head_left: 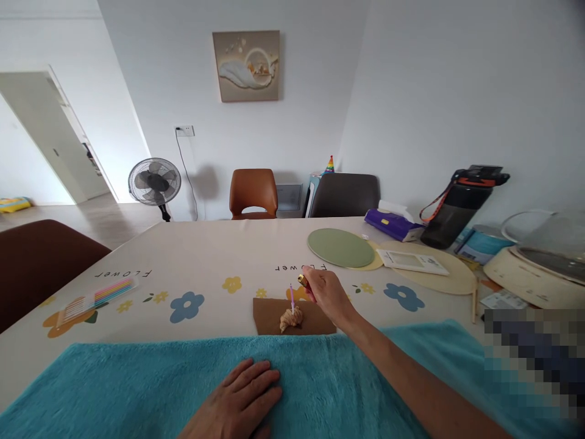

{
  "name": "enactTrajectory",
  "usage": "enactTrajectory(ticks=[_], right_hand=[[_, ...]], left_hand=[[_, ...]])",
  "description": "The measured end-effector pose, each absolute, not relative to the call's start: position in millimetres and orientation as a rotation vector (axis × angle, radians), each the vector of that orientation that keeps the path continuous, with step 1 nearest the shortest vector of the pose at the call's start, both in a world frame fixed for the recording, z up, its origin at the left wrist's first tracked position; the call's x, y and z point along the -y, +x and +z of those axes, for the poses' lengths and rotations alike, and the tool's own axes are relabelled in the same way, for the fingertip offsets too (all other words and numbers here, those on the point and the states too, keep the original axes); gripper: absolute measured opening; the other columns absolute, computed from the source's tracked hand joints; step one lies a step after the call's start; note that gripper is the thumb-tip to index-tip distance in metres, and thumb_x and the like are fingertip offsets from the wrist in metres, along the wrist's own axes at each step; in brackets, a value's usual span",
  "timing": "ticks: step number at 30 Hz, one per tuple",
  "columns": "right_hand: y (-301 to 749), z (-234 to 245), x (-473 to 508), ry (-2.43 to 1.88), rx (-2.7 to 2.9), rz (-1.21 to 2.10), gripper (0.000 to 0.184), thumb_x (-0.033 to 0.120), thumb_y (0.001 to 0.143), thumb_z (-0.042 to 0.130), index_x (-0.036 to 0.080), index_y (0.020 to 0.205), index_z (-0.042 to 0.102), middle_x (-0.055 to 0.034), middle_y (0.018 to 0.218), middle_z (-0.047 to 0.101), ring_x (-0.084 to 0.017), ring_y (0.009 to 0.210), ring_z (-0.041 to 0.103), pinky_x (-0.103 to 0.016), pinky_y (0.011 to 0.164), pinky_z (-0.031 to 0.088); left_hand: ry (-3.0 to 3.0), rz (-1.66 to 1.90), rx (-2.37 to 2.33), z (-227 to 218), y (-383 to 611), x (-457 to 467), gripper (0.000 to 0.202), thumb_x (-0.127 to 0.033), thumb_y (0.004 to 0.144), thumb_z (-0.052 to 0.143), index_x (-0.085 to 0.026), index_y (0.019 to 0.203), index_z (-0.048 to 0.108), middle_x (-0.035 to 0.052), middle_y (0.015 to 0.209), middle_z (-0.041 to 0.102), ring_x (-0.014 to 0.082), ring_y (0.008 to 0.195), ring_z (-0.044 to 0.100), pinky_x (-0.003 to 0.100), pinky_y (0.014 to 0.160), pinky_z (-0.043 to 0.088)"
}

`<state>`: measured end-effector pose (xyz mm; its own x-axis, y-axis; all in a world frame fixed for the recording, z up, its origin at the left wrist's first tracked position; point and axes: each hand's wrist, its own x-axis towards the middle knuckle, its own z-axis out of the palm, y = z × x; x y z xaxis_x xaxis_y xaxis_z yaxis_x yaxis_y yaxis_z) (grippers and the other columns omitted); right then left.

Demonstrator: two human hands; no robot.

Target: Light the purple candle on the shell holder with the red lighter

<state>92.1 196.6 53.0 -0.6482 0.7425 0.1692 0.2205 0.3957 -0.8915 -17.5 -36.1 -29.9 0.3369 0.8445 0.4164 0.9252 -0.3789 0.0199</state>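
Note:
My right hand (326, 296) is closed around a red lighter with a gold-coloured top (302, 280). That top points left, close to the upper end of a thin purple candle (292, 297); I cannot make out a flame. The candle stands upright in a small brown pastry-like lump (291, 319), which sits on a piece of brown cardboard (265, 314). Palm down, with its fingers stretched out, my left hand (242, 399) rests on a blue towel (150, 372) at the near side of the table.
A packet of coloured candles (107, 299) lies at left on the patterned table (205, 244). To the right are a green round mat (340, 247), a white card (414, 262), a purple tissue pack (393, 225), a dark bottle (459, 210) and a cream appliance (525, 274).

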Motion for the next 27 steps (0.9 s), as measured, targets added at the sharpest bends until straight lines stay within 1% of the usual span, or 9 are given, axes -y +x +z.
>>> enactTrajectory(ticks=[3, 7, 11, 17, 20, 27], right_hand=[[92.5, 53.6, -196.5, -0.822, 2.098, 1.218, 0.045, 0.047, 0.085, 0.033, 0.021, 0.05, 0.026, 0.0029, 0.044, 0.034, -0.01, 0.045, 0.036, -0.024, 0.047, 0.027], [92.5, 54.0, -195.1, -0.798, 2.161, 1.166, 0.044, 0.048, 0.085, 0.032, 0.021, 0.051, 0.026, 0.0037, 0.044, 0.03, -0.01, 0.045, 0.033, -0.024, 0.048, 0.025], [92.4, 55.2, -193.7, -0.833, 2.257, 1.026, 0.044, 0.048, 0.085, 0.031, 0.021, 0.05, 0.029, 0.003, 0.045, 0.033, -0.01, 0.045, 0.032, -0.025, 0.047, 0.023], [92.7, 56.6, -194.9, -0.848, 2.324, 0.9, 0.042, 0.045, 0.085, 0.028, 0.021, 0.051, 0.028, 0.0024, 0.046, 0.033, -0.011, 0.046, 0.03, -0.026, 0.047, 0.02], [93.0, 56.2, -196.1, -0.858, 2.346, 0.87, 0.042, 0.046, 0.085, 0.027, 0.021, 0.052, 0.027, 0.0024, 0.047, 0.032, -0.011, 0.047, 0.029, -0.026, 0.048, 0.019], [93.5, 59.4, -194.6, -0.835, 2.37, 0.837, 0.041, 0.044, 0.085, 0.026, 0.02, 0.052, 0.024, 0.0026, 0.048, 0.028, -0.011, 0.049, 0.029, -0.027, 0.05, 0.02]], left_hand=[[-2.372, -0.533, 1.598, -29.9, -17.4, 35.4, 0.039, -0.027, 0.091, 0.045, -0.019, 0.129, 0.046, 0.0033, 0.13, 0.058, 0.0163, 0.126, 0.045, 0.034, 0.107, 0.036], [-2.351, -0.486, 1.587, -28.0, -17.2, 35.2, 0.039, -0.028, 0.092, 0.044, -0.02, 0.13, 0.046, 0.0027, 0.13, 0.057, 0.0164, 0.125, 0.047, 0.034, 0.105, 0.039], [-2.351, -0.424, 1.601, -27.1, -16.9, 35.2, 0.038, -0.028, 0.093, 0.04, -0.02, 0.13, 0.046, 0.0026, 0.131, 0.056, 0.0176, 0.125, 0.047, 0.036, 0.103, 0.041], [-2.349, -0.53, 1.575, -30.7, -17.0, 34.5, 0.037, -0.029, 0.092, 0.043, -0.019, 0.128, 0.047, 0.0038, 0.128, 0.059, 0.017, 0.125, 0.047, 0.035, 0.105, 0.04], [-2.35, -0.511, 1.587, -30.1, -16.7, 35.4, 0.037, -0.028, 0.092, 0.044, -0.019, 0.128, 0.047, 0.0034, 0.129, 0.058, 0.0167, 0.126, 0.046, 0.035, 0.105, 0.039], [-2.368, -0.471, 1.601, -28.3, -16.9, 36.5, 0.037, -0.028, 0.092, 0.043, -0.019, 0.127, 0.048, 0.0037, 0.131, 0.057, 0.018, 0.126, 0.046, 0.036, 0.104, 0.041]])
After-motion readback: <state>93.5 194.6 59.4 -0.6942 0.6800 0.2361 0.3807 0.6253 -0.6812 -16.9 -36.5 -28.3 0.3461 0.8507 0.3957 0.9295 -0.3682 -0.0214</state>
